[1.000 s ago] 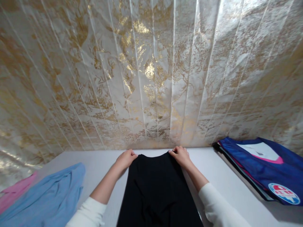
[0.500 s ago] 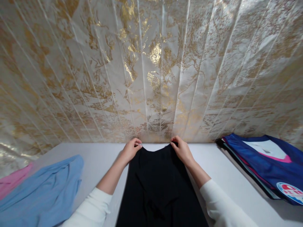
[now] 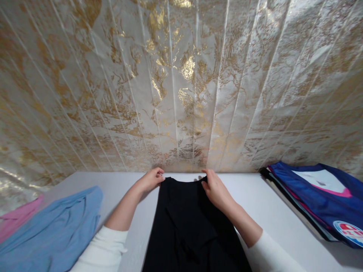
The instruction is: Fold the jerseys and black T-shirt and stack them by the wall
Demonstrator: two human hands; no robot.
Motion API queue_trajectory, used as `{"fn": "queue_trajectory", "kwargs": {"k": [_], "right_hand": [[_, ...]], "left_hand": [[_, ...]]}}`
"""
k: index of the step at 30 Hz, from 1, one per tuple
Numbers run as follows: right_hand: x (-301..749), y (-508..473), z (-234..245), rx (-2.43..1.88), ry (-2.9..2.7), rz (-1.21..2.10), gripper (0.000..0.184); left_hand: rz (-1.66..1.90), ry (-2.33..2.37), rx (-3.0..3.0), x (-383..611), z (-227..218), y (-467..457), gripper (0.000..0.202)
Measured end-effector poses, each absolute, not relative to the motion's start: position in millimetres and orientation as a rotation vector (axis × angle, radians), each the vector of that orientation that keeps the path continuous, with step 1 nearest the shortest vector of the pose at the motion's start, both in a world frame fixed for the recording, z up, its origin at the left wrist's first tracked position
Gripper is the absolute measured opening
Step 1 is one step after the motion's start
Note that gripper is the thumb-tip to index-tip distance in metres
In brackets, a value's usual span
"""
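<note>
A black top (image 3: 190, 219) lies lengthwise before me on the white table, its curved neckline toward the far edge and its near end cut off by the frame. My left hand (image 3: 151, 179) pinches its far left shoulder corner between thumb and fingers. At the far right corner is my right hand (image 3: 217, 189), thumb on the cloth and index finger just past the top edge, the corner between them. Soft creases run across the middle of the top.
On the left lie a light blue garment (image 3: 62, 223), rumpled, and a pink one (image 3: 22, 215) partly beneath it. A stack of folded clothes stands at right, a navy shirt (image 3: 314, 200) uppermost. Behind the white table (image 3: 136, 230) rises a gold-patterned curtain (image 3: 181, 94).
My left hand has shifted slightly left and the right hand slightly toward me. The neckline's corners sit a little lower in view, and the right index finger is straighter.
</note>
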State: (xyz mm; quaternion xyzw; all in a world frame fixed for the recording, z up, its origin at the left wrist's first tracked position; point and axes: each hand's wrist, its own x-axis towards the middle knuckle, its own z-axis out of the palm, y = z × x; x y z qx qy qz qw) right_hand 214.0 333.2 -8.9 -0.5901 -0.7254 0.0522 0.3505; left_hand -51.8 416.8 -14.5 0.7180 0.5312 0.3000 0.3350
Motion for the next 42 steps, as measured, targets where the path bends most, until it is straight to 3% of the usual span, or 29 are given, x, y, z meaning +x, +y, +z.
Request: {"fn": "queue_trajectory", "kwargs": {"k": [5, 9, 14, 24, 27, 30, 34, 39, 42], "right_hand": [[161, 282, -5, -1.469, -2.303, 0.201, 0.058], [143, 266, -12, -1.378, -2.478, 0.262, 0.061], [143, 266, -18, -1.381, -2.474, 0.294, 0.064], [181, 268, -9, -1.138, -1.693, 0.678, 0.042], [192, 255, -3, -1.198, -1.699, 0.661, 0.042], [194, 237, 1, -1.269, -1.787, 0.647, 0.048], [200, 195, 10, -1.355, -1.947, 0.638, 0.053], [219, 104, 14, -1.367, -2.200, 0.423, 0.054], [222, 50, -6, -1.243, -2.425, 0.258, 0.067]], "left_hand": [[0.691, 1.510, 1.982, -44, -16, 414, 0.025], [0.609, 1.621, 2.100, -35, -9, 405, 0.017], [0.551, 1.713, 2.227, -21, 20, 377, 0.029], [0.299, 1.563, 2.508, 1, 83, 268, 0.028], [0.146, 1.576, 2.552, -1, 70, 232, 0.021], [0.091, 1.552, 2.606, -2, 39, 197, 0.028], [0.218, 1.464, 2.677, -23, -1, 156, 0.060], [0.523, 1.538, 2.793, -75, -8, 94, 0.060], [0.494, 1.404, 2.930, -90, -9, 52, 0.061]]}}
